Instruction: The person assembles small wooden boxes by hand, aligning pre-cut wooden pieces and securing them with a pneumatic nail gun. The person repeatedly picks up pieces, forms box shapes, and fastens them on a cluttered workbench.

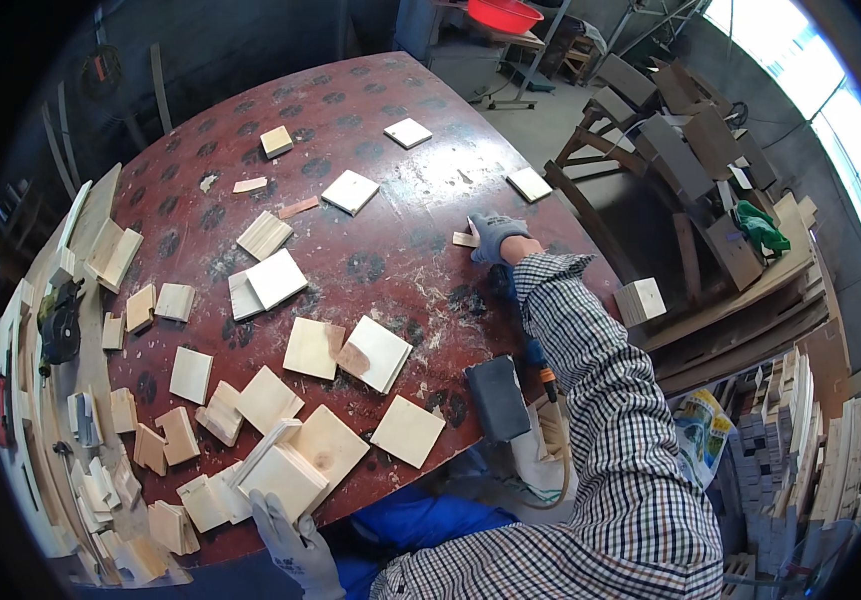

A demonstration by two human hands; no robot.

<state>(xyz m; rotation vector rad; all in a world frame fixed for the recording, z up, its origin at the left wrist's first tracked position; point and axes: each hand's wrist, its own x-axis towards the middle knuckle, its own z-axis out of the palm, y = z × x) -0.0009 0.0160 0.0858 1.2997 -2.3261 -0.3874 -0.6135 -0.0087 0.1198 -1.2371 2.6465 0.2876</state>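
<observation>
Dust-flecked and marked with dark blotches, a deep red counter (380,230) spreads beneath scattered wood pieces. At far left, a black-and-green tool (60,325) sits among narrow offcuts (98,485) on a wooden ledge. Next come squared blocks, smooth and pale, some overlapping, crowding the counter's near left side. My gloved left hand (295,548) reaches a thick, straight-edged wood block (285,478), resting on a knotted board (328,452); its fingers meet the block's near edge, though I cannot tell whether they pinch it. Farther right, my gloved right hand (498,238) pinches a small, thin wood strip (463,240) above the counter's far right part. Below that wrist, my checked sleeve (600,370) partly covers a dark blue tool (503,285), near a dark rectangular box (497,398) at the counter's edge. Beyond stand flat brown panels (675,155), a crumpled green bag (758,228) and stacked slats (795,430).
</observation>
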